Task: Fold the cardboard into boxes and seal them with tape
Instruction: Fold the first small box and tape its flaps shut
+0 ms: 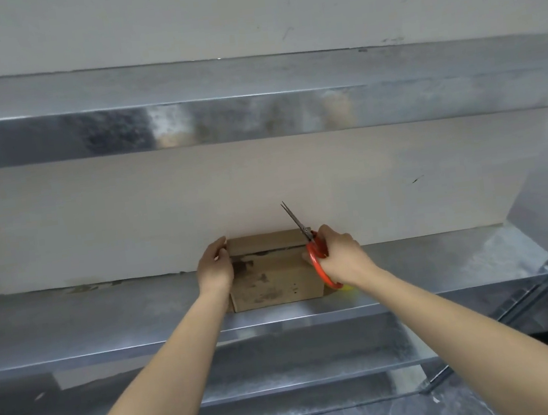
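We face a metal shelf (106,310) set against a pale wall, with more shelves above and below it. On it, pushed back so that it touches the wall, sits the cardboard box (274,276), already folded into shape, its brown top stained with dark marks and crossed by a flap seam near the far edge. We cannot tell whether tape covers that seam.

Our hands are apart, one at each end of the box. The left hand (214,269) lies against the left end, fingers mostly straight, steadying rather than clasping. The right hand (341,257) is wrapped around the red handles of the scissors (304,229), whose blades are nearly together and point up and away over the box's right far corner. A small yellow thing (349,288) peeks out under that wrist; we cannot tell what it is.

We judge the box light and hollow, stiff along its edges and corners but soft across the flaps, which would cave under a hard press. It should slide easily on the smooth metal, so we would hold it by two opposite side walls, low and near the corners.
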`<state>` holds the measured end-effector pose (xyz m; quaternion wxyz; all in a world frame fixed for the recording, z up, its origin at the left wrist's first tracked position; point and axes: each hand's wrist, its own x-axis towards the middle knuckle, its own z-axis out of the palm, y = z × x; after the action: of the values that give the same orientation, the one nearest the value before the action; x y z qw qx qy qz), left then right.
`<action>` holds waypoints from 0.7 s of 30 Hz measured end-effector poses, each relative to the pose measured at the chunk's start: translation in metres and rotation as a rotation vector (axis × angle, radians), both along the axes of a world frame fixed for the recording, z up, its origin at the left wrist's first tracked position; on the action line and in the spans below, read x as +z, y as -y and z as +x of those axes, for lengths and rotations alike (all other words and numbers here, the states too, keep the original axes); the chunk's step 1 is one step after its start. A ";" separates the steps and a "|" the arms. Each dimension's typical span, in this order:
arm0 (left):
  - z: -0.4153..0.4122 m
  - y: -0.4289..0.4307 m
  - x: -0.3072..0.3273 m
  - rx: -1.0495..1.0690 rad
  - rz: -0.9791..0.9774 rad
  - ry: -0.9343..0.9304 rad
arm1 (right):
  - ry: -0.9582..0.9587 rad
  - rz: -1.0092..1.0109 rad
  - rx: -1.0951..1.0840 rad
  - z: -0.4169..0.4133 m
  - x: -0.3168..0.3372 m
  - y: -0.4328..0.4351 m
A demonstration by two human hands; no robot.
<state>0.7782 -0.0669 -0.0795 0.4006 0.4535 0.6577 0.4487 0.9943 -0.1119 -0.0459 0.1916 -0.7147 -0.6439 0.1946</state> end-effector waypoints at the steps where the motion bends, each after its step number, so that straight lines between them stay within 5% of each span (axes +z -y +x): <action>1: 0.000 -0.001 -0.002 0.013 -0.032 0.077 | 0.014 -0.003 0.011 0.000 0.000 0.000; 7: 0.000 -0.005 -0.005 0.006 -0.221 0.341 | 0.100 0.023 0.057 -0.003 0.000 0.001; 12: -0.006 -0.011 0.002 -0.063 -0.329 0.286 | 0.088 -0.030 0.081 -0.001 0.002 -0.004; 14: -0.008 -0.010 0.004 -0.023 -0.249 0.132 | 0.017 -0.050 0.069 0.002 0.005 -0.005; 18: -0.002 -0.006 0.023 0.019 0.123 -0.489 | -0.117 0.024 -0.033 0.017 0.016 -0.005; 21: 0.022 -0.006 0.041 -0.161 0.421 -0.615 | -0.089 0.048 -0.131 0.042 0.021 0.000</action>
<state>0.8000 -0.0608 -0.0380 0.1166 0.6894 0.6029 0.3842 1.0364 -0.1120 -0.0249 0.2494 -0.7414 -0.5909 0.1975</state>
